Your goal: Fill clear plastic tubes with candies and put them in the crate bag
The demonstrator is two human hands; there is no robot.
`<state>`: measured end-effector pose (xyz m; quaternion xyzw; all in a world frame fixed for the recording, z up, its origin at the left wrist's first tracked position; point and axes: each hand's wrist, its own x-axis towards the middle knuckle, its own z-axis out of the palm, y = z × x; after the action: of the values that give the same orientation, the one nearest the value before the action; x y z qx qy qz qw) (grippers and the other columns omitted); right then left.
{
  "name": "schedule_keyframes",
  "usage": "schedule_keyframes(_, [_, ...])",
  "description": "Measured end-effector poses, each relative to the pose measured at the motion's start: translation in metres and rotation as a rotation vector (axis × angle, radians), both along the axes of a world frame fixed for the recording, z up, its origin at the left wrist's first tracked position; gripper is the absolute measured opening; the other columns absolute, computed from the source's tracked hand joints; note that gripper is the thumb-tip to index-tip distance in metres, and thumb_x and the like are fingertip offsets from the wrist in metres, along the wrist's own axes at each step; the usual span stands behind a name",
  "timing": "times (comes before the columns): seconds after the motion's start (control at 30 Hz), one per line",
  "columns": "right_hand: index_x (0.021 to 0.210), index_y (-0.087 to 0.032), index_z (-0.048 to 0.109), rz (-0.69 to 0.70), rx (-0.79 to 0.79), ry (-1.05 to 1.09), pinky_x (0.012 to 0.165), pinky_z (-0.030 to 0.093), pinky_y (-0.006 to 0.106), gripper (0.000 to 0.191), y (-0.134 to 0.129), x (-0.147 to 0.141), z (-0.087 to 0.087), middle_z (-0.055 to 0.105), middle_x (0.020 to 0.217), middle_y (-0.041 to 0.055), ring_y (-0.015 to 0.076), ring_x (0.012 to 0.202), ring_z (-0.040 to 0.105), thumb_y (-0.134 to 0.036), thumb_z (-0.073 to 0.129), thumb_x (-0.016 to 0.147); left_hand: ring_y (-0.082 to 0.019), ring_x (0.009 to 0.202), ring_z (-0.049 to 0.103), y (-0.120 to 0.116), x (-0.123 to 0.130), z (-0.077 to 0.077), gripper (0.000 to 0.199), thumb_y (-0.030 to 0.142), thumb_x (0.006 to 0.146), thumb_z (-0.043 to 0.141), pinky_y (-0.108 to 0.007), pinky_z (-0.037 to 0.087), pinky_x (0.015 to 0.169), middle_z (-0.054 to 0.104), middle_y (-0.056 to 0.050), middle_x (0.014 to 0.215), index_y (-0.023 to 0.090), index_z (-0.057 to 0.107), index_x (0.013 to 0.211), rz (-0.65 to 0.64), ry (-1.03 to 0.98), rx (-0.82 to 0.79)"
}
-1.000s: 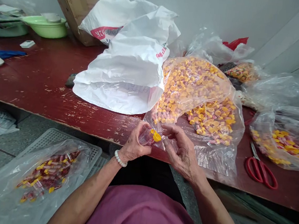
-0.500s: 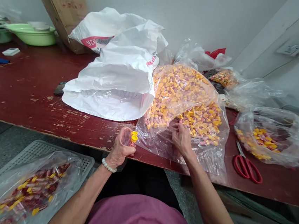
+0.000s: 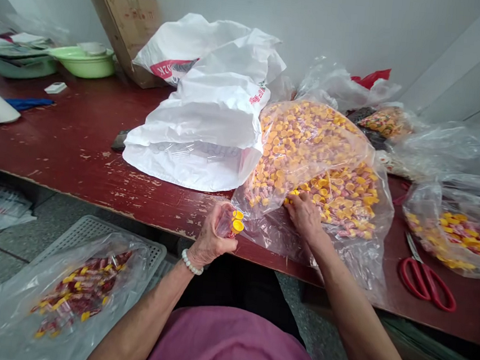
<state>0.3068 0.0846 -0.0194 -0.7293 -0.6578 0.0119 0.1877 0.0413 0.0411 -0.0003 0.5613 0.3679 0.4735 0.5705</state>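
My left hand, with a bead bracelet at the wrist, is wrapped round a clear plastic packet. Small yellow-capped tubes show at the packet's near end; their lower parts are covered by plastic and fingers. My right hand reaches to the mouth of a large clear plastic bag full of small yellow-capped, red-and-white pieces. Its fingertips are pinched at a yellow-capped tube, partly hidden by the fingers.
A white sack lies left of the large bag. Red-handled scissors and a smaller bag of pieces sit right. Below left, a filled bag rests on a grey basket. Green basins and a box stand behind.
The view has turned left, so everything sits further right and a white object appears at the left edge. My right fingertips have come together at a yellow cap. My left hand keeps its packet.
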Motion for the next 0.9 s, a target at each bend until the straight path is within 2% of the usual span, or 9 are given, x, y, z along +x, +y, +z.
schedule_keyframes(0.13, [0.098,-0.016,0.066,-0.121,0.25,0.365,0.071,0.048,0.034,0.034,-0.013,0.015,-0.004,0.065,0.088,0.0086,0.0195,0.076,0.059,-0.043,0.05,0.086,-0.009,0.071,0.048,-0.004,0.004,0.005,0.056,0.001,0.049,0.058,-0.021,0.04,0.062,0.05,0.002,0.087,0.019,0.044,0.099,-0.038,0.079,0.097])
schedule_keyframes(0.2, [0.104,-0.015,0.062,-0.172,0.333,0.582,0.064,0.049,0.031,0.04,-0.028,0.008,0.006,0.066,0.086,0.0066,0.0164,0.068,0.058,-0.048,0.051,0.086,-0.01,0.071,0.047,-0.004,0.006,0.005,0.055,0.0,0.049,0.056,-0.02,0.04,0.062,0.05,0.002,0.087,0.019,0.043,0.099,-0.057,0.092,0.107])
schedule_keyframes(0.27, [0.108,-0.017,0.06,-0.088,0.373,0.757,0.062,0.05,0.029,0.037,-0.048,-0.01,0.025,0.066,0.089,0.0055,0.0152,0.07,0.059,-0.046,0.055,0.085,-0.01,0.07,0.047,-0.004,0.008,0.003,0.056,0.0,0.049,0.054,-0.021,0.04,0.062,0.05,0.002,0.086,0.019,0.041,0.1,-0.083,0.104,0.104])
schedule_keyframes(0.4, [0.107,-0.023,0.061,0.387,0.359,0.59,0.077,0.051,0.032,0.021,-0.084,-0.057,0.067,0.063,0.1,0.0058,0.0174,0.091,0.06,-0.027,0.055,0.087,-0.011,0.07,0.046,-0.006,0.012,0.003,0.057,0.0,0.049,0.054,-0.023,0.039,0.063,0.05,0.002,0.084,0.019,0.044,0.102,-0.111,0.203,0.145])
schedule_keyframes(0.5, [0.111,-0.025,0.059,0.592,0.35,0.416,0.086,0.049,0.036,0.026,-0.093,-0.078,0.083,0.062,0.104,0.0061,0.0183,0.098,0.059,-0.016,0.051,0.088,-0.012,0.069,0.045,-0.007,0.015,0.004,0.053,0.001,0.05,0.055,-0.024,0.038,0.062,0.049,0.002,0.08,0.019,0.047,0.099,-0.11,0.255,0.21])
schedule_keyframes(0.57, [0.119,-0.026,0.054,0.637,0.309,0.383,0.09,0.048,0.039,0.033,-0.093,-0.081,0.084,0.062,0.109,0.0063,0.0191,0.101,0.058,-0.015,0.051,0.088,-0.013,0.07,0.046,-0.008,0.016,0.003,0.052,0.0,0.049,0.055,-0.025,0.038,0.063,0.049,0.001,0.081,0.019,0.048,0.097,-0.104,0.259,0.238])
schedule_keyframes(0.63, [0.124,-0.026,0.05,0.604,0.305,0.415,0.091,0.049,0.039,0.039,-0.093,-0.079,0.082,0.06,0.114,0.0067,0.0202,0.105,0.057,-0.015,0.052,0.087,-0.014,0.072,0.047,-0.009,0.017,0.002,0.053,0.0,0.049,0.055,-0.025,0.039,0.065,0.05,0.0,0.084,0.019,0.048,0.098,-0.099,0.249,0.238])
schedule_keyframes(0.73, [0.114,-0.026,0.055,0.502,0.359,0.45,0.089,0.049,0.04,0.038,-0.093,-0.081,0.073,0.056,0.114,0.0071,0.0213,0.107,0.054,-0.007,0.046,0.083,-0.013,0.072,0.047,-0.009,0.018,0.001,0.055,0.0,0.049,0.055,-0.024,0.039,0.064,0.05,0.001,0.085,0.019,0.047,0.1,-0.109,0.24,0.209])
schedule_keyframes(0.9, [0.11,-0.027,0.059,0.622,0.232,0.346,0.091,0.046,0.043,0.055,-0.094,-0.085,0.055,0.048,0.12,0.0069,0.0216,0.112,0.048,0.004,0.036,0.07,-0.013,0.074,0.047,-0.008,0.016,0.001,0.053,0.0,0.049,0.055,-0.024,0.04,0.066,0.049,0.001,0.086,0.019,0.046,0.098,-0.13,0.243,0.139])
